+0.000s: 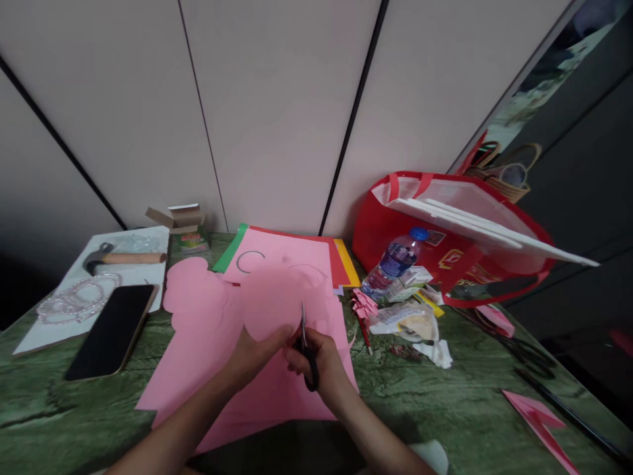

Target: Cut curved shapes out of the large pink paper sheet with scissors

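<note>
My left hand (260, 353) grips the lower edge of a rounded pink paper piece (271, 297), thumb toward the right. My right hand (319, 359) has its fingers in the black handles of a pair of scissors (309, 356). The blades point up and away, at the right edge of the paper piece; whether they are parted is hard to make out. Beneath both hands lie larger pink paper sheets (277, 402). To the left rests a stack of pink paper cut in round scalloped shapes (192, 303).
On the left are a black phone (113, 330), a hammer (128, 257) and a bead strand (74, 300). A small open box (190, 231) stands by the wall. On the right are a water bottle (393, 264), a red bag (395, 204), wrappers (408, 320) and folded pink paper (537, 415).
</note>
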Tool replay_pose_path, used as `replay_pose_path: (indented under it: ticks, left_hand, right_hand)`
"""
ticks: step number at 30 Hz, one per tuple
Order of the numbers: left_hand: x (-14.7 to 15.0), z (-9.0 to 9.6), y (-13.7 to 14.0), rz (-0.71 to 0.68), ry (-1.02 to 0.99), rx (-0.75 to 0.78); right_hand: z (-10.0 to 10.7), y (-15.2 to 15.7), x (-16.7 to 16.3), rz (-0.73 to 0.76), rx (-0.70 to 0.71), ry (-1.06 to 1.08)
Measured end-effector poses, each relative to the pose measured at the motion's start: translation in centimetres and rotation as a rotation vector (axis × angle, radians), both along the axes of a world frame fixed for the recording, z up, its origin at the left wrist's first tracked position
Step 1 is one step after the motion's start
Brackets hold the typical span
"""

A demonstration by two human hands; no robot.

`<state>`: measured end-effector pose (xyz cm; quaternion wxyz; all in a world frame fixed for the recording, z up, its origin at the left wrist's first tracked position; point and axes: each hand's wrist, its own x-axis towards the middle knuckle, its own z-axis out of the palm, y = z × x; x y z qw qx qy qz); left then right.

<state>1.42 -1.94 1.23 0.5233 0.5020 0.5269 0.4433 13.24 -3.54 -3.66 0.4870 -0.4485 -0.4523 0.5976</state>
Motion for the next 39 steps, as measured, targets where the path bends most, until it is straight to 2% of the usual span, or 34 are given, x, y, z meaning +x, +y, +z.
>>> replay_pose_path:
  ticks: [13, 29, 39]
  left_hand:
    - [-0.4, -0.7, 0.3, 0.008, 0.006, 0.008]
    - [-0.9, -1.7, 0.6, -0.048, -0.036, 0.135]
    - [-1.2, -2.2, 0.9, 0.023, 0.007, 0.142]
  right_hand:
    - [1.6, -0.1, -0.2, -0.053, -0.102, 0.021]
    - [1.1, -0.1, 0.1, -0.032, -0.084, 0.018]
    - [1.5, -0.2, 0.0, -0.025, -0.092, 0.01]
